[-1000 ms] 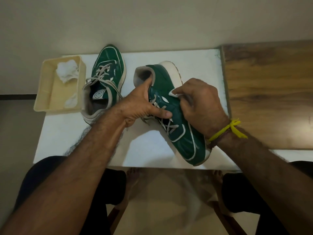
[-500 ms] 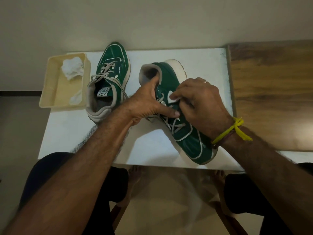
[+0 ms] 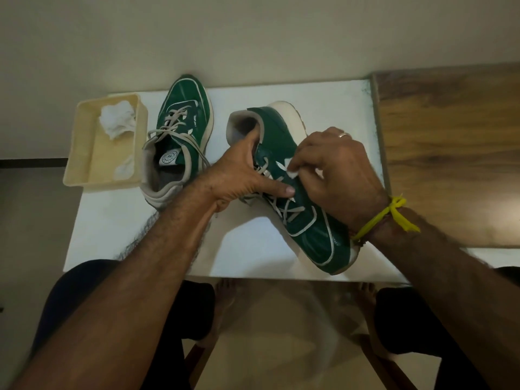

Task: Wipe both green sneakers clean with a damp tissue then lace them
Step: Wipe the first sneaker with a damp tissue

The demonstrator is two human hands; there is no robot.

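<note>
Green leather sneaker (image 3: 284,153): we brace it with our left hand (image 3: 242,175) while our right hand (image 3: 334,170) pinches white tissue (image 3: 292,173); wiping continues, lacing remains.

No legible text; only a blurred round emblem on the left sneaker's tongue (image 3: 169,157).

The scene is dim and warm-toned, with the wall and floor murky. The white rectangular board (image 3: 253,249) is the brightest area. A soft grey shadow falls on it under the tilted glossy green sneaker (image 3: 304,209), whose toe carries faint sheen. Wide-angle distortion bows the board's edges and stretches the forearms at the bottom corners, where the picture blurs. The centre is fairly sharp.
</note>
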